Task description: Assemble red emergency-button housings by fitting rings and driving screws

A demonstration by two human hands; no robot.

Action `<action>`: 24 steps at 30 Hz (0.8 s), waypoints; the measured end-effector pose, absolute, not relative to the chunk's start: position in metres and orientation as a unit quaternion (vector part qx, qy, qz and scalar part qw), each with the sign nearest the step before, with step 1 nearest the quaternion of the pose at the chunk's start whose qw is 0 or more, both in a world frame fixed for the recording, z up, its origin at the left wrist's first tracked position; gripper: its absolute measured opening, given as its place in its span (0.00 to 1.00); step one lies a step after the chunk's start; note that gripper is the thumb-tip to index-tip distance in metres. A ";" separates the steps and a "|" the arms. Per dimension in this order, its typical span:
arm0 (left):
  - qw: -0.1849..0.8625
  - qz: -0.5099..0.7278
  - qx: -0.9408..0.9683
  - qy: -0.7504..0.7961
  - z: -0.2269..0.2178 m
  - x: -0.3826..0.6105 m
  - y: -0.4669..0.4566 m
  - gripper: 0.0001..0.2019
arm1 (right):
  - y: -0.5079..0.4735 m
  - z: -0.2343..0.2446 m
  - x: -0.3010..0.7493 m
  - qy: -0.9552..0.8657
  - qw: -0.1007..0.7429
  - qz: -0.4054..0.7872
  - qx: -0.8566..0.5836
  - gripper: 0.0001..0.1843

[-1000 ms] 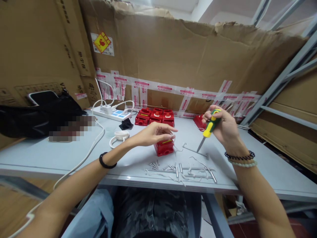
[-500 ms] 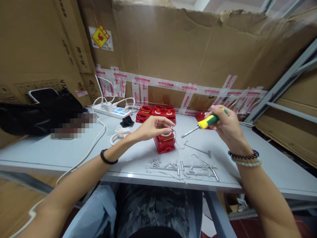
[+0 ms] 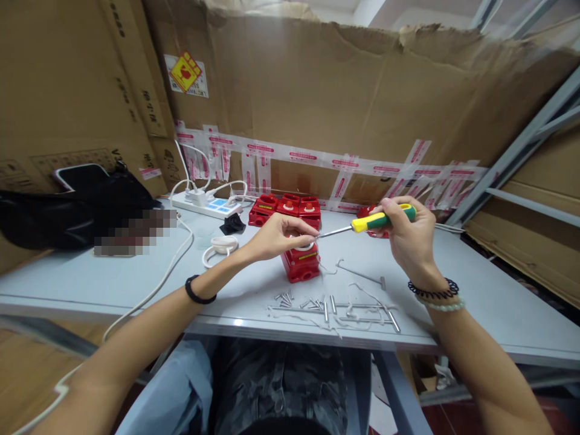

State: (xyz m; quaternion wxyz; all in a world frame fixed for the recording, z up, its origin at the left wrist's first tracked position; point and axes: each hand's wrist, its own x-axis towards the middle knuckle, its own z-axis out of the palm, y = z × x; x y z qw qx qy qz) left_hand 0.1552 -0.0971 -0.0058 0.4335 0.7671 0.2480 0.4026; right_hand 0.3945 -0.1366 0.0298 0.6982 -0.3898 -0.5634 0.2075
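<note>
My right hand (image 3: 410, 232) is closed around the handle of a screwdriver (image 3: 362, 225) with a green and yellow grip. Its metal shaft points left, and the tip reaches the fingertips of my left hand (image 3: 281, 234). Thumb and fingers of that hand are pinched together; what they hold is too small to make out. Just beneath them stands a red box (image 3: 302, 266) with a yellow label and a white ring on top, partly covered by my fingers. A white string hangs at its right side.
Loose screws (image 3: 285, 297) and T-shaped metal rods (image 3: 326, 312) with strings lie near the front edge; another rod (image 3: 362, 271) lies further back. More red boxes (image 3: 290, 207) stand behind, beside a power strip (image 3: 208, 204). A white cable coil (image 3: 224, 244) and black item (image 3: 232, 223) are left.
My right hand has moved slightly left with the screwdriver, bringing its tip to my left fingertips. The left hand stays over the red box.
</note>
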 end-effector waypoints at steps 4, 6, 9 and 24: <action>0.456 0.404 0.753 0.249 -0.007 0.155 -0.096 0.12 | -0.140 0.031 0.393 -0.567 0.696 0.193 -0.396 0.13; 0.469 0.408 0.743 0.249 -0.007 0.155 -0.096 0.12 | -0.140 0.031 0.393 -0.567 0.698 0.187 -0.395 0.13; 0.479 0.410 0.735 0.248 -0.007 0.155 -0.096 0.12 | -0.140 0.030 0.393 -0.571 0.700 0.178 -0.390 0.13; 0.511 0.428 0.695 0.270 -0.002 0.157 -0.100 0.12 | -0.144 0.032 0.389 -0.560 0.733 0.149 -0.356 0.12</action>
